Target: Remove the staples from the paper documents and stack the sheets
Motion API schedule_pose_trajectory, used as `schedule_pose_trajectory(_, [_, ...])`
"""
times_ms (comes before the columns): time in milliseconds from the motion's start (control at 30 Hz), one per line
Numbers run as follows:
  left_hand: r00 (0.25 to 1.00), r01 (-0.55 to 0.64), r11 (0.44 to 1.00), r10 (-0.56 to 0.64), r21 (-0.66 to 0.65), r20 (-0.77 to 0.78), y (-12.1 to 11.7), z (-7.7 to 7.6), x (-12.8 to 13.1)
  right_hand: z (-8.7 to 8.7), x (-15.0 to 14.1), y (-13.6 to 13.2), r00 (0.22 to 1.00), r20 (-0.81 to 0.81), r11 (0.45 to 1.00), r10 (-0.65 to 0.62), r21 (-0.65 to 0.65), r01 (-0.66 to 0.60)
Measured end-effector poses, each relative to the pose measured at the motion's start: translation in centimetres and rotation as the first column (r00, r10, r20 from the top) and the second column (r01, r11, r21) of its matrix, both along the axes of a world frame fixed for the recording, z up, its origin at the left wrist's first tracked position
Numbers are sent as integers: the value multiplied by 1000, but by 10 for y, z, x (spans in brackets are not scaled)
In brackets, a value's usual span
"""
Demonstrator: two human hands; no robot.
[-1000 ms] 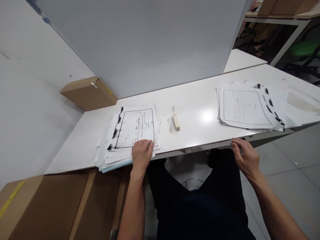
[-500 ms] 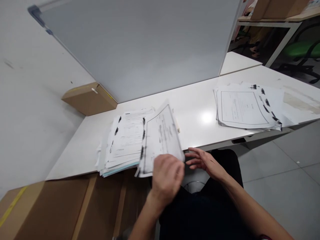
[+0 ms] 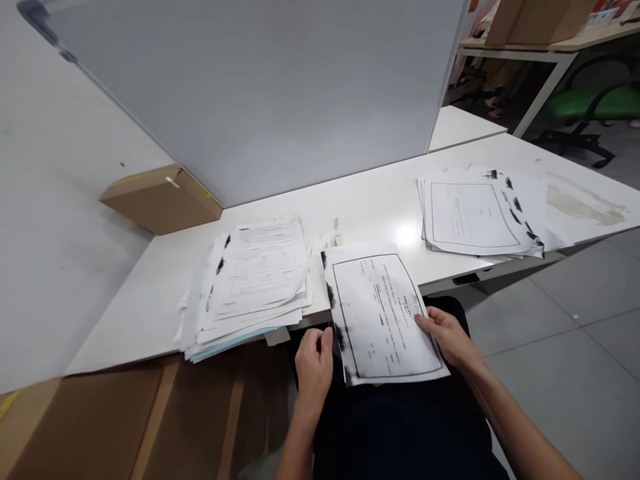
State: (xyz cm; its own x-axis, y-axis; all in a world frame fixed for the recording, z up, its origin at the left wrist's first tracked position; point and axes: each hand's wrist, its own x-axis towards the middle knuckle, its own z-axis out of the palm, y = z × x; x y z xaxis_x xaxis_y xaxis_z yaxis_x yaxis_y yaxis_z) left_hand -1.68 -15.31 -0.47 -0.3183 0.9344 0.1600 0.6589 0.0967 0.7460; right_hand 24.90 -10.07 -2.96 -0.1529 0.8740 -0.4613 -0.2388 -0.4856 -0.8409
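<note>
A printed sheet of paper (image 3: 380, 320) with a black border and dark smudges down its left edge is over my lap, its far part above the desk's front edge. My right hand (image 3: 447, 335) pinches its right edge, thumb on top. My left hand (image 3: 315, 363) is just left of the sheet, fingers curled in and thumb close to them. I see nothing in it. Left of the sheet, a thick paper stack (image 3: 260, 267) lies on the desk, with a light-blue edge low in it. Another paper pile (image 3: 475, 213), topped by a bordered sheet, lies on the right.
A whiteboard (image 3: 250, 87) stands along the back of the white desk (image 3: 135, 300). At the back left is a cardboard box (image 3: 160, 200). Larger cardboard boxes (image 3: 110, 420) stand below the desk on the left. A green chair (image 3: 590, 103) is at the far right.
The bordered sheet has moved from the left stack to the right, over my lap. My left hand has come off it, and my right hand has taken its right edge.
</note>
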Motion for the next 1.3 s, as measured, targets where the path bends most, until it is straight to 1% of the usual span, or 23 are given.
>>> schedule_pose_trajectory(67, [970,39,984,5,-174,243,5,-12,-8,-2,9,-6,1000,5,1000,25,-5,-25])
schedule_pose_trajectory(100, [919,85,973,7,-216,394,9,-16,-8,-1,13,-8,999,9,999,48,-5,-48])
schedule_pose_trajectory(167, [751,168,960,24,-226,659,17,-20,-1,1,18,-13,994,2,994,108,-4,-108])
schedule_pose_trajectory(200, [664,189,959,34,-212,747,21,-19,4,3,19,-15,990,-11,990,138,-4,-138])
schedule_pose_trajectory(233, [596,191,962,44,-195,802,25,-18,9,4,21,-16,986,-28,986,166,-3,-166])
schedule_pose_trajectory(267, [556,175,968,52,-178,830,29,-15,14,5,22,-16,982,-45,983,185,2,-185])
schedule_pose_trajectory(300, [539,151,976,54,-159,840,32,-13,18,6,23,-17,980,-56,981,193,10,-192])
schedule_pose_trajectory(367, [542,107,985,55,-134,839,36,-9,23,7,24,-16,984,-49,985,171,35,-170])
schedule_pose_trajectory(533, [563,77,985,83,-152,822,37,-5,25,6,16,-11,998,15,995,53,87,-54])
schedule_pose_trajectory(667, [572,29,987,114,-159,812,38,-1,26,-1,7,-9,999,43,997,-30,77,27])
schedule_pose_trajectory(767, [529,79,978,123,-193,839,40,3,26,-8,5,-7,995,80,997,-53,56,48])
schedule_pose_trajectory(800, [528,109,975,107,-192,843,40,5,26,-10,7,-6,994,96,997,-61,55,56])
schedule_pose_trajectory(833, [547,133,975,79,-179,833,39,8,24,-11,9,-5,991,109,996,-76,55,71])
schedule_pose_trajectory(867, [594,146,976,45,-162,803,37,12,22,-12,13,-3,988,116,994,-100,52,94])
schedule_pose_trajectory(933, [737,106,987,6,-124,676,29,24,12,-10,23,0,979,111,985,-169,36,166])
schedule_pose_trajectory(967, [808,60,992,15,-107,589,23,33,5,-8,30,2,972,103,977,-212,27,210])
schedule_pose_trajectory(1000, [854,-10,997,48,-75,517,16,44,-3,-5,37,5,961,93,966,-259,27,257])
schedule_pose_trajectory(1033, [876,-74,996,85,-43,474,9,56,-11,-1,44,7,949,81,953,-304,33,302])
schedule_pose_trajectory(1067, [872,-143,990,123,5,474,3,70,-18,3,51,9,938,64,940,-340,45,338])
schedule_pose_trajectory(1100, [844,-223,972,154,74,514,-3,84,-25,7,56,10,928,46,929,-369,60,366])
schedule_pose_trajectory(1167, [800,-349,911,167,219,576,-10,113,-33,14,63,13,920,16,917,-392,88,390])
schedule_pose_trajectory(1233, [780,-392,856,116,336,615,-12,136,-36,19,63,14,927,-5,922,-375,106,373])
schedule_pose_trajectory(1300, [766,-370,834,25,409,642,-10,151,-34,22,58,17,939,-29,932,-342,116,343])
